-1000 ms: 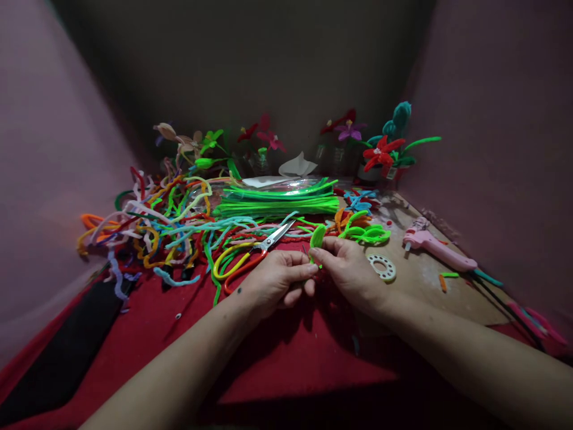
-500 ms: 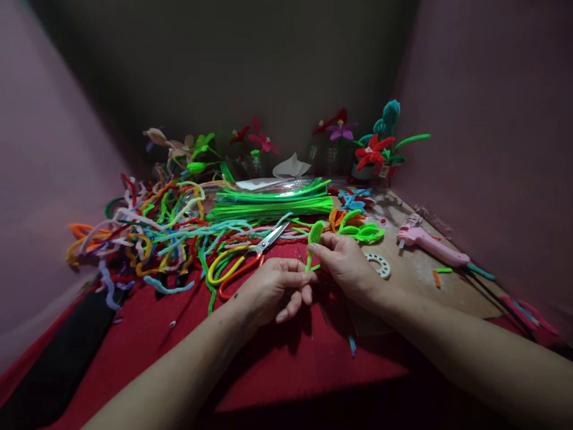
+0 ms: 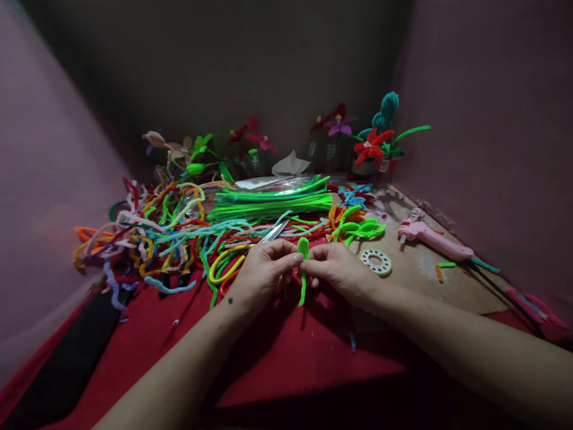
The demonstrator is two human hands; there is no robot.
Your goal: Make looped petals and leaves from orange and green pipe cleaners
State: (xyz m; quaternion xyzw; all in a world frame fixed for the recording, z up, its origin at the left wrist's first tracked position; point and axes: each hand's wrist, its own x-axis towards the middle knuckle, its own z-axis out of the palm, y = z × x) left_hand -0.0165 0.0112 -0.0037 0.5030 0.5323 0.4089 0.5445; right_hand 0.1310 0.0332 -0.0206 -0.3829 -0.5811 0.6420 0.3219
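Observation:
Between my hands is a bright green pipe cleaner, its upper part bent into a narrow leaf shape and a single tail hanging down. My left hand pinches it from the left, thumb against its middle. From the right, my right hand closes its fingertips on the same spot. Partly covered by my left hand lie scissors with yellow and orange handles, blades pointing away. Several green looped pipe-cleaner leaves rest just beyond my right hand.
Tangled coloured pipe cleaners spread over the left. A bundle of green pipe cleaners lies at the back, before pipe-cleaner flowers. On a brown board are a pink glue gun and a white ring with holes.
My left hand has moved up the stem to the base of the leaf shape, beside my right fingers. The green piece now stands upright, its tail hanging free below.

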